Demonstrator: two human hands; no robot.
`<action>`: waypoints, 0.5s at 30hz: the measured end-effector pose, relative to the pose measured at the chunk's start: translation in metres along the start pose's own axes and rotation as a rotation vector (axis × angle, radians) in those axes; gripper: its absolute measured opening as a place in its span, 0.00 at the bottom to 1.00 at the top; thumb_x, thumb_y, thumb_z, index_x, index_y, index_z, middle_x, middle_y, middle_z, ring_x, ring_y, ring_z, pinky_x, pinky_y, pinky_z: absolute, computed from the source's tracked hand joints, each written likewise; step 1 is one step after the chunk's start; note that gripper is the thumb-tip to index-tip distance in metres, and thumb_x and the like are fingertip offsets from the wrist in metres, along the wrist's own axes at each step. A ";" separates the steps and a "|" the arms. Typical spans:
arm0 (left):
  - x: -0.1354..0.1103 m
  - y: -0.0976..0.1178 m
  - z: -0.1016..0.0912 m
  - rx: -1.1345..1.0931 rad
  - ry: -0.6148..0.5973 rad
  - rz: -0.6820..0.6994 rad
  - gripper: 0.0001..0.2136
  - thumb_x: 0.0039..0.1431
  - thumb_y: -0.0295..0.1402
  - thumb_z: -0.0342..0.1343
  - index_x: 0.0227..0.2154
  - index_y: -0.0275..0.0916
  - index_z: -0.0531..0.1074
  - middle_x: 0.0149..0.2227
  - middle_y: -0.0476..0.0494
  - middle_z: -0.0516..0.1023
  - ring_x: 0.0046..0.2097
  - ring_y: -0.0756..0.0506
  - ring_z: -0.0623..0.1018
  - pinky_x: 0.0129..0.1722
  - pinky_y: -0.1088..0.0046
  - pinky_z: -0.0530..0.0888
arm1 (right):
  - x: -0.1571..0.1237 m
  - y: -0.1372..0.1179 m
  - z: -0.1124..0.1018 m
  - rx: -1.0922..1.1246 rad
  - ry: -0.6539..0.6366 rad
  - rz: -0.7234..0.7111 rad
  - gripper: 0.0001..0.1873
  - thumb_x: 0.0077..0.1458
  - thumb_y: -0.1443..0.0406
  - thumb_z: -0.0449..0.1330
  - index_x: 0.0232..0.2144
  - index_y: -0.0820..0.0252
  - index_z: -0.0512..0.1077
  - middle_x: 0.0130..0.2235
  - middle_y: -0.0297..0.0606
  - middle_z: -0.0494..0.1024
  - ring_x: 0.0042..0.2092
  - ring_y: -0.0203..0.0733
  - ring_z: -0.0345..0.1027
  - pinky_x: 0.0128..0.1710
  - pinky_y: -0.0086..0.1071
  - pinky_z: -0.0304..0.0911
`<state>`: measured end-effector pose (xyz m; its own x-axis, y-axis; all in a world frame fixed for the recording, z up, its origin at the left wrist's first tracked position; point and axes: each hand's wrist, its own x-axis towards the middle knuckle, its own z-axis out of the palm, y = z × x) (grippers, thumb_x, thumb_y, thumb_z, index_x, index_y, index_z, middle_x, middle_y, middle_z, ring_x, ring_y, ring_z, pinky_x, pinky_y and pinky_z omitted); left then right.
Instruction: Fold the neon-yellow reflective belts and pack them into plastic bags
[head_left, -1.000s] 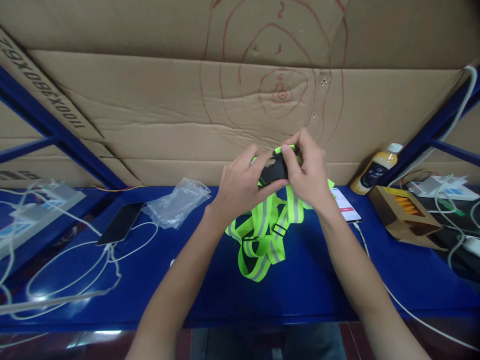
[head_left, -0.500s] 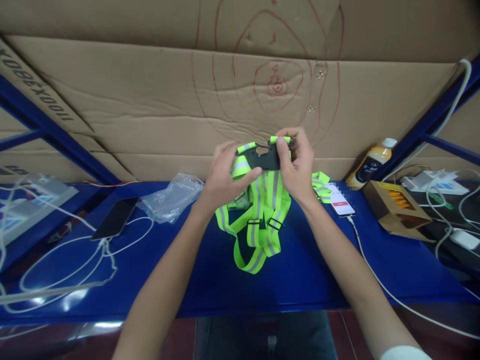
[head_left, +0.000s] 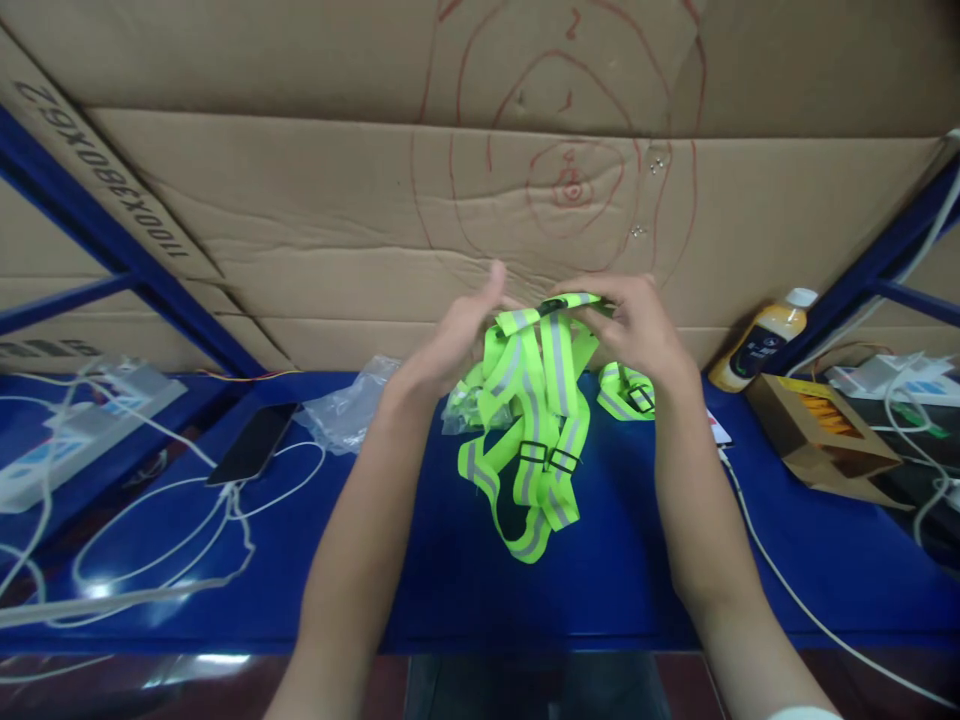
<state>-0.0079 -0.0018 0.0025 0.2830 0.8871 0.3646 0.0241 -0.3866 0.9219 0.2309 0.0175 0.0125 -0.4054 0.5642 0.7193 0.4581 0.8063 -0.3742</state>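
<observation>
A neon-yellow reflective harness [head_left: 531, 400] with grey stripes and black strap sliders hangs in a loose bundle between my hands, its lower loops near the blue tabletop. Its black buckle [head_left: 553, 306] is turned nearly edge-on at the top, mostly covered by strap. My left hand [head_left: 459, 340] is at the harness's left side, thumb raised and apart, with the other fingers curled behind the straps and largely hidden. On the right, the strap end by the buckle is pinched in my right hand [head_left: 637, 318].
A clear plastic bag [head_left: 349, 405] and a dark phone [head_left: 253, 443] with white cables lie left. More yellow strap [head_left: 626, 392] rests near my right wrist. Rightward stand a juice bottle [head_left: 763, 340] and an open cardboard box [head_left: 821, 430]. A cardboard wall [head_left: 315, 200] closes the back.
The buckle has tipped from facing me to nearly edge-on. My left thumb has lifted off it and points up. My right hand has rolled over the strap end. The camera view has shifted slightly.
</observation>
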 end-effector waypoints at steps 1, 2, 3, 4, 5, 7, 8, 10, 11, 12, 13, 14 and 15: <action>0.000 0.004 0.001 -0.056 -0.022 -0.062 0.32 0.62 0.67 0.59 0.28 0.37 0.80 0.26 0.41 0.81 0.28 0.43 0.80 0.27 0.69 0.76 | -0.001 -0.002 0.000 -0.019 0.033 -0.045 0.19 0.59 0.72 0.60 0.48 0.55 0.85 0.48 0.39 0.88 0.50 0.51 0.83 0.53 0.42 0.72; 0.001 0.007 0.002 -0.100 -0.030 -0.098 0.31 0.59 0.66 0.63 0.27 0.37 0.79 0.25 0.43 0.79 0.25 0.45 0.78 0.24 0.71 0.73 | -0.002 -0.004 0.000 -0.036 0.052 -0.087 0.22 0.58 0.73 0.59 0.50 0.54 0.85 0.51 0.39 0.88 0.52 0.51 0.82 0.55 0.42 0.72; 0.001 0.009 0.002 -0.128 -0.023 -0.107 0.28 0.55 0.62 0.69 0.27 0.37 0.79 0.25 0.45 0.78 0.24 0.47 0.76 0.23 0.72 0.71 | -0.003 -0.007 -0.001 -0.055 0.059 -0.119 0.24 0.58 0.74 0.58 0.51 0.54 0.84 0.52 0.39 0.87 0.53 0.51 0.82 0.56 0.42 0.72; 0.000 0.009 0.001 -0.143 -0.004 -0.095 0.25 0.51 0.57 0.75 0.29 0.37 0.79 0.26 0.46 0.79 0.24 0.48 0.75 0.23 0.73 0.71 | -0.004 -0.011 -0.002 -0.073 0.052 -0.137 0.24 0.59 0.73 0.57 0.52 0.54 0.84 0.53 0.39 0.87 0.55 0.51 0.82 0.57 0.43 0.72; -0.001 0.009 -0.001 -0.151 0.009 -0.075 0.23 0.47 0.52 0.79 0.31 0.37 0.80 0.27 0.47 0.80 0.25 0.48 0.76 0.25 0.73 0.72 | -0.005 -0.015 -0.004 -0.087 0.026 -0.144 0.23 0.60 0.72 0.59 0.54 0.55 0.84 0.55 0.39 0.86 0.56 0.51 0.81 0.59 0.43 0.71; -0.003 0.007 -0.005 -0.118 0.014 -0.010 0.23 0.44 0.46 0.81 0.37 0.37 0.82 0.32 0.45 0.82 0.30 0.48 0.78 0.29 0.72 0.75 | -0.007 -0.023 -0.008 -0.089 -0.072 -0.136 0.23 0.61 0.66 0.65 0.59 0.56 0.81 0.59 0.43 0.83 0.60 0.54 0.79 0.62 0.44 0.70; -0.004 0.006 -0.008 -0.071 0.011 0.036 0.22 0.45 0.44 0.81 0.38 0.37 0.82 0.34 0.45 0.83 0.32 0.47 0.79 0.32 0.73 0.75 | -0.007 -0.026 -0.010 -0.080 -0.122 -0.125 0.27 0.61 0.62 0.69 0.61 0.57 0.79 0.61 0.45 0.82 0.61 0.55 0.77 0.63 0.44 0.69; -0.006 0.005 -0.011 0.058 -0.021 0.132 0.20 0.48 0.40 0.80 0.40 0.38 0.83 0.38 0.44 0.84 0.36 0.47 0.80 0.35 0.74 0.75 | -0.008 -0.029 -0.013 -0.058 -0.176 -0.097 0.32 0.60 0.55 0.72 0.63 0.57 0.77 0.62 0.47 0.81 0.62 0.56 0.76 0.62 0.44 0.68; -0.007 0.004 -0.012 0.115 -0.042 0.175 0.19 0.49 0.39 0.79 0.42 0.38 0.83 0.39 0.44 0.85 0.37 0.47 0.80 0.36 0.74 0.74 | -0.008 -0.029 -0.014 -0.041 -0.194 -0.076 0.30 0.61 0.53 0.72 0.62 0.57 0.78 0.60 0.46 0.83 0.60 0.55 0.77 0.60 0.43 0.68; -0.007 0.004 -0.012 0.154 -0.058 0.208 0.18 0.50 0.38 0.79 0.42 0.38 0.83 0.40 0.43 0.85 0.38 0.47 0.80 0.38 0.74 0.74 | -0.008 -0.029 -0.014 -0.022 -0.206 -0.053 0.27 0.62 0.52 0.71 0.59 0.57 0.79 0.56 0.45 0.85 0.55 0.53 0.79 0.56 0.41 0.69; -0.006 0.003 -0.012 0.175 -0.062 0.231 0.18 0.51 0.38 0.78 0.43 0.38 0.84 0.40 0.43 0.85 0.39 0.47 0.80 0.39 0.74 0.75 | -0.007 -0.028 -0.014 -0.006 -0.211 -0.032 0.24 0.63 0.51 0.70 0.55 0.58 0.81 0.51 0.43 0.87 0.50 0.51 0.80 0.52 0.39 0.68; -0.006 0.002 -0.010 0.183 -0.044 0.245 0.18 0.51 0.38 0.78 0.42 0.38 0.84 0.40 0.43 0.85 0.40 0.46 0.81 0.40 0.74 0.75 | -0.007 -0.027 -0.014 0.001 -0.211 -0.017 0.23 0.63 0.50 0.70 0.51 0.59 0.82 0.46 0.41 0.88 0.44 0.48 0.80 0.47 0.37 0.67; -0.005 0.001 -0.009 0.184 -0.007 0.249 0.18 0.50 0.38 0.78 0.41 0.38 0.84 0.40 0.43 0.86 0.40 0.46 0.81 0.40 0.73 0.75 | -0.007 -0.026 -0.013 -0.003 -0.201 -0.012 0.22 0.62 0.48 0.70 0.47 0.59 0.83 0.42 0.39 0.87 0.40 0.45 0.78 0.44 0.35 0.65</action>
<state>-0.0175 -0.0048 0.0030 0.3090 0.7578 0.5747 0.1257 -0.6315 0.7651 0.2316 -0.0096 0.0252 -0.5600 0.5791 0.5925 0.4548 0.8127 -0.3644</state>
